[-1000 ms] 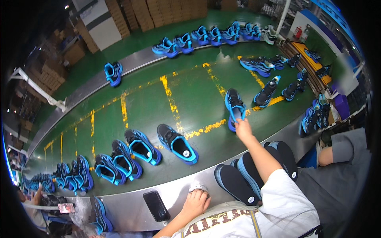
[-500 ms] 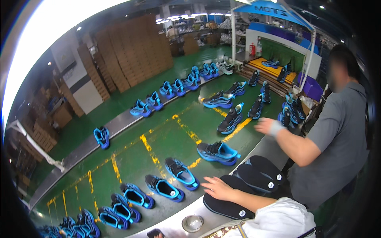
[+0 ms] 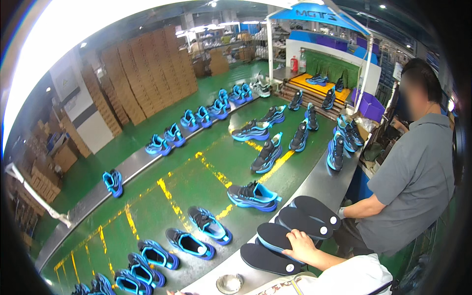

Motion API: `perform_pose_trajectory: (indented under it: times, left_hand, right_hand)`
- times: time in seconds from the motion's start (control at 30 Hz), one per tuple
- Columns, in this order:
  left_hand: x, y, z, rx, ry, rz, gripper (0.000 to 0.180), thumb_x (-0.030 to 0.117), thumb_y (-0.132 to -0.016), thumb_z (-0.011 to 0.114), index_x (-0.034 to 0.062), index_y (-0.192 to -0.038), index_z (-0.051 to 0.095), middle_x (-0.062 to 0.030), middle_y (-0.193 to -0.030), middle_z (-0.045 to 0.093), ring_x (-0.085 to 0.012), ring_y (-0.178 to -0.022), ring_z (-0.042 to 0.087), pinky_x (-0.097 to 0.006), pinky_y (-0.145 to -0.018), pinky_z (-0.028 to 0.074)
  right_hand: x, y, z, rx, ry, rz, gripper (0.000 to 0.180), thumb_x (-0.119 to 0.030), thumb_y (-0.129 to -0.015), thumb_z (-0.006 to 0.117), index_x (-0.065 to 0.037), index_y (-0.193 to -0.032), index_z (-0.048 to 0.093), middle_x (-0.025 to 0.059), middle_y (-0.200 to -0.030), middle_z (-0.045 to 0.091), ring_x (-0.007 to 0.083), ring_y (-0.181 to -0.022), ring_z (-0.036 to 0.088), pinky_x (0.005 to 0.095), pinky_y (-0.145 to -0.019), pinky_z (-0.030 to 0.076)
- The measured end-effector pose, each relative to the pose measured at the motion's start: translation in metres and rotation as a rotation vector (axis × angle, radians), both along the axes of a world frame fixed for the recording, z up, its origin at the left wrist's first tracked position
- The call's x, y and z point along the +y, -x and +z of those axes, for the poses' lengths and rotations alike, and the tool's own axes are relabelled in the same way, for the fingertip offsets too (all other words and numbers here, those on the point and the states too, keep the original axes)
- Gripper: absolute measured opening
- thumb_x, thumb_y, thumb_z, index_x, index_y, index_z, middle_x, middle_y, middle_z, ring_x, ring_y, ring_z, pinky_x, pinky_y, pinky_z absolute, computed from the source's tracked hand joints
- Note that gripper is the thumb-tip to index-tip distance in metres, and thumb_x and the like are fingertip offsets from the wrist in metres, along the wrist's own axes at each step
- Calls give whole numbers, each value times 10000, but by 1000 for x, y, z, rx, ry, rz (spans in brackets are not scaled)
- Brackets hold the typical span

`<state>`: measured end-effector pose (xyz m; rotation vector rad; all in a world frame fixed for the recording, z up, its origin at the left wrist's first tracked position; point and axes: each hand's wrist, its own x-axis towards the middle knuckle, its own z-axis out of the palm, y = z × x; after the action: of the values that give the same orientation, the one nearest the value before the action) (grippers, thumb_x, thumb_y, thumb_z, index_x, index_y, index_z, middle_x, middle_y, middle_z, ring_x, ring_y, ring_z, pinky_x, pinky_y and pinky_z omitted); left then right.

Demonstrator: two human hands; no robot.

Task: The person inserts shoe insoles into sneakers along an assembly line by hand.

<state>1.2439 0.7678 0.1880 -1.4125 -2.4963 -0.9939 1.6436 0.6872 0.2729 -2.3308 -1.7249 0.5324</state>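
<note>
My right hand (image 3: 301, 246) is closed on the edge of a black insole (image 3: 274, 237), thumb and fingers at its near end. That insole lies tilted, with its blue side edge showing. Left of it, another black insole (image 3: 268, 259) with a white round label rests on the metal ledge. Two more insoles, a middle one (image 3: 302, 221) and a far one (image 3: 314, 209), overlap to the right. Of my left hand (image 3: 170, 293) only a sliver shows at the lower edge, near something dark; its fingers are mostly cut off.
A glass bowl (image 3: 229, 283) stands on the ledge. Black-and-blue sneakers (image 3: 253, 195) are spread over the green conveyor belt (image 3: 196, 172); others line the far rail (image 3: 140, 160). A co-worker (image 3: 413, 167) stands at the right, beside the machine opening (image 3: 322, 81).
My right hand has shifted along the insoles and closed on one, which now sits apart from its neighbour. The co-worker's arm has dropped from over the belt. The view has moved slightly.
</note>
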Motion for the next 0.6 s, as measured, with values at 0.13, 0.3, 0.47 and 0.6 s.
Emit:
perform_pose_trajectory:
  times: [0.13, 0.3, 0.47, 0.6]
  left_hand:
    - [61, -24, -2, 88, -197, -305, 391, 190, -734, 550, -53, -1033, 487, -200, -913, 542, -348, -873, 500, -407, -801, 373]
    - [125, -124, 29, -147, -163, -968, 365, 89, -683, 590, 3, -1023, 487, -178, -1016, 493, -312, -955, 454, -379, -837, 343]
    - [164, -180, 18, 274, 57, -1088, 670, 124, -642, 643, 16, -1220, 323, -222, -1157, 396, -376, -1032, 412, -411, -850, 361]
    - [194, -175, 2, -125, 145, -1085, 551, 165, -772, 556, 2, -1225, 288, -226, -874, 557, -354, -775, 550, -394, -677, 435]
  right_hand:
    - [0, 1, 2, -102, -8, -71, 643, -347, -632, 670, 30, -1083, 409, 171, -1088, 417, 320, -976, 436, 382, -839, 371]
    - [-8, -7, 3, 24, -55, -185, 623, -311, -614, 689, 44, -1058, 435, 191, -1042, 498, 330, -973, 460, 370, -854, 365]
    - [11, -22, 38, 294, -200, -134, 481, -293, -635, 696, 0, -981, 538, 180, -978, 544, 309, -902, 533, 344, -788, 425]
    - [71, -30, 54, 496, -175, -128, 271, -221, -683, 670, -19, -859, 625, 132, -882, 581, 190, -763, 572, 285, -664, 450]
